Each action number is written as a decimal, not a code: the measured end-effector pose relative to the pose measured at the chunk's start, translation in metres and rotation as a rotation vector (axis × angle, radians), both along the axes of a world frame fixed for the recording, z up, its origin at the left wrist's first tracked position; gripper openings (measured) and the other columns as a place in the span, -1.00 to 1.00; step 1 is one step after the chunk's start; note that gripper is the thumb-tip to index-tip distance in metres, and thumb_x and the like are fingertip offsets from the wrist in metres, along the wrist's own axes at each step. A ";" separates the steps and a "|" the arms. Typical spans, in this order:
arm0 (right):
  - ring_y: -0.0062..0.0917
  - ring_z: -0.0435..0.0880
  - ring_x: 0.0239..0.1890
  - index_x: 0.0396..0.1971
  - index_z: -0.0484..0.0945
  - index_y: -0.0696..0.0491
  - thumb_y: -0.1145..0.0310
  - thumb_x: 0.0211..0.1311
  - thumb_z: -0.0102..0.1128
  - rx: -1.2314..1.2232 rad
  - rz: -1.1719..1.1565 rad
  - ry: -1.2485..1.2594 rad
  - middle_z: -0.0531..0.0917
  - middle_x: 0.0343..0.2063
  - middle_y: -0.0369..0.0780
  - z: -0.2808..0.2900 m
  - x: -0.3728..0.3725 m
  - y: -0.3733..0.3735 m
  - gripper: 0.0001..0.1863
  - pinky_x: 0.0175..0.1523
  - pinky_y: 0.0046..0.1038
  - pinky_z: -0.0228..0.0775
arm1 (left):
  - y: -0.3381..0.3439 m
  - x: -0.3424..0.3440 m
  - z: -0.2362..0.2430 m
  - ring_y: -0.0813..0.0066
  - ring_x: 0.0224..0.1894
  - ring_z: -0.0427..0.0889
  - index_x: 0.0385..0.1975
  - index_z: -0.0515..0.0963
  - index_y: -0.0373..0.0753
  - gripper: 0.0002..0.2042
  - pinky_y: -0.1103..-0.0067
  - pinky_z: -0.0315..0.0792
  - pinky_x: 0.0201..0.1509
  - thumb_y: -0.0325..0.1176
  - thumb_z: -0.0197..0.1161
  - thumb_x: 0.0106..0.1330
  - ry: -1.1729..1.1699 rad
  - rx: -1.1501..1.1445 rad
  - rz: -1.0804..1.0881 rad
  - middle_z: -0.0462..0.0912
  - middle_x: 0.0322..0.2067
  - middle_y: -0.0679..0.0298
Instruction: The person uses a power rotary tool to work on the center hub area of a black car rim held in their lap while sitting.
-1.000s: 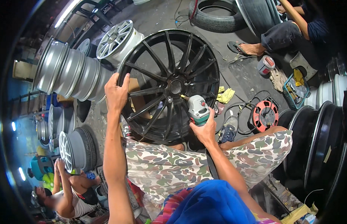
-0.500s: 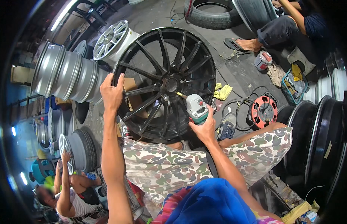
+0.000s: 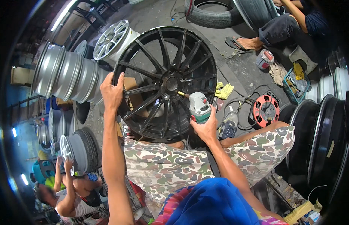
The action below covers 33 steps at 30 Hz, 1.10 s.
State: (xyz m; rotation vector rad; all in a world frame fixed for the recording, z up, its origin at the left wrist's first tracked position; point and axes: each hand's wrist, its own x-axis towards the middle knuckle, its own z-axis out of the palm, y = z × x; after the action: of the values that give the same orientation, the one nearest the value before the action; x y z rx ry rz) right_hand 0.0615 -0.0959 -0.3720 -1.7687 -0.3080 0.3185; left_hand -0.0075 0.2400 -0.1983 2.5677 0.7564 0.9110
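A black multi-spoke alloy wheel [image 3: 161,67] stands tilted in front of my legs [image 3: 159,165]. My left hand [image 3: 112,90] is closed on the left edge of its rim, thumb on the front. My right hand [image 3: 206,123] grips a grey and green handheld power tool [image 3: 198,105] at the lower right of the wheel. A thin yellow tip on the tool reaches to the lug holes beside the centre cap; whether it touches the metal, I cannot tell.
Stacked silver wheels [image 3: 73,71], a white wheel [image 3: 110,39], a tyre [image 3: 212,20], black wheels [image 3: 317,138], an orange cable reel [image 3: 266,110], a can [image 3: 264,60] and a basket [image 3: 296,84] surround me. Co-workers sit upper right [image 3: 283,33] and lower left [image 3: 71,198].
The wheel and both my hands have shifted slightly left and up in the view. The lower-left co-worker's hands have moved right and down to a white wheel.
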 end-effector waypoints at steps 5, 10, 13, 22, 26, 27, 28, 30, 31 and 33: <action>-0.10 0.79 0.04 0.34 0.27 0.16 0.33 -0.06 0.69 0.001 0.008 0.031 0.75 -0.04 0.10 -0.001 0.002 -0.005 -0.03 0.17 -0.18 0.59 | -0.003 0.001 0.004 0.59 -0.42 0.25 -0.43 0.38 -0.39 -0.61 0.50 0.26 -0.36 -0.26 0.42 0.48 0.013 -0.021 0.005 0.29 -0.55 0.29; -0.11 0.80 0.03 0.34 0.27 0.16 0.30 -0.04 0.68 0.008 0.014 0.034 0.76 -0.05 0.09 0.000 -0.001 -0.005 -0.04 0.17 -0.16 0.59 | 0.004 0.000 0.000 0.45 -0.48 0.30 -0.42 0.48 -0.39 -0.67 0.42 0.29 -0.36 -0.27 0.42 0.45 -0.006 -0.001 -0.007 0.35 -0.56 0.19; -0.11 0.80 0.03 0.34 0.27 0.15 0.28 -0.04 0.68 -0.018 0.004 0.060 0.76 -0.05 0.09 0.004 -0.004 -0.007 -0.04 0.17 -0.17 0.59 | 0.004 0.000 -0.001 0.43 -0.48 0.31 -0.41 0.47 -0.40 -0.66 0.40 0.30 -0.35 -0.28 0.42 0.45 -0.007 0.013 -0.004 0.35 -0.55 0.16; -0.04 0.80 0.04 0.35 0.26 0.10 0.33 -0.05 0.64 -0.005 -0.009 0.055 0.75 -0.03 0.09 -0.002 -0.006 -0.008 -0.05 0.16 -0.14 0.61 | 0.014 -0.003 -0.005 0.60 -0.42 0.32 -0.39 0.46 -0.40 -0.65 0.48 0.32 -0.34 -0.26 0.41 0.50 0.027 0.002 -0.002 0.37 -0.55 0.32; -0.04 0.80 0.03 0.35 0.26 0.10 0.34 -0.05 0.64 -0.019 -0.003 0.036 0.75 -0.04 0.09 0.000 -0.005 -0.008 -0.05 0.15 -0.14 0.61 | 0.014 -0.003 -0.004 0.62 -0.43 0.31 -0.40 0.46 -0.39 -0.65 0.50 0.30 -0.35 -0.26 0.41 0.50 0.029 0.008 -0.005 0.35 -0.55 0.35; -0.08 0.80 0.04 0.36 0.27 0.11 0.30 -0.04 0.66 -0.015 0.001 0.050 0.75 -0.03 0.08 0.001 -0.005 -0.009 -0.04 0.17 -0.15 0.60 | 0.012 -0.002 -0.003 0.63 -0.43 0.31 -0.40 0.46 -0.39 -0.64 0.50 0.30 -0.35 -0.26 0.41 0.50 0.018 -0.006 -0.010 0.35 -0.55 0.35; -0.12 0.79 0.05 0.36 0.28 0.12 0.26 -0.04 0.67 -0.012 0.005 0.063 0.75 -0.02 0.08 0.001 -0.005 -0.009 -0.03 0.19 -0.17 0.58 | 0.010 -0.001 -0.003 0.63 -0.43 0.30 -0.40 0.46 -0.39 -0.64 0.51 0.29 -0.36 -0.26 0.41 0.49 0.006 -0.019 -0.014 0.34 -0.56 0.35; -0.12 0.79 0.05 0.36 0.28 0.12 0.27 -0.04 0.68 -0.004 0.008 0.056 0.75 -0.02 0.08 0.000 -0.006 -0.010 -0.03 0.19 -0.17 0.58 | 0.010 -0.002 -0.003 0.63 -0.43 0.30 -0.41 0.45 -0.39 -0.64 0.50 0.29 -0.36 -0.26 0.41 0.49 0.003 -0.011 -0.014 0.34 -0.55 0.35; -0.11 0.79 0.05 0.36 0.28 0.12 0.27 -0.04 0.68 0.004 0.010 0.049 0.75 -0.02 0.08 0.000 -0.006 -0.010 -0.03 0.19 -0.16 0.58 | 0.010 -0.002 -0.003 0.62 -0.43 0.30 -0.41 0.45 -0.39 -0.64 0.50 0.29 -0.36 -0.26 0.41 0.49 0.000 -0.003 -0.013 0.34 -0.55 0.35; -0.11 0.79 0.04 0.36 0.27 0.12 0.28 -0.04 0.68 0.001 0.011 0.058 0.75 -0.03 0.08 0.002 -0.007 -0.010 -0.03 0.19 -0.16 0.58 | 0.010 -0.002 -0.002 0.62 -0.43 0.30 -0.41 0.45 -0.39 -0.64 0.50 0.29 -0.36 -0.26 0.41 0.49 0.004 -0.002 -0.008 0.34 -0.56 0.35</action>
State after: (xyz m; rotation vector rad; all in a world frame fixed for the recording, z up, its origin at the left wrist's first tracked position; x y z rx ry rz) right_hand 0.0549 -0.1063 -0.3696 -1.7539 -0.2759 0.3767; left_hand -0.0097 0.2501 -0.2008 2.5700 0.7467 0.9024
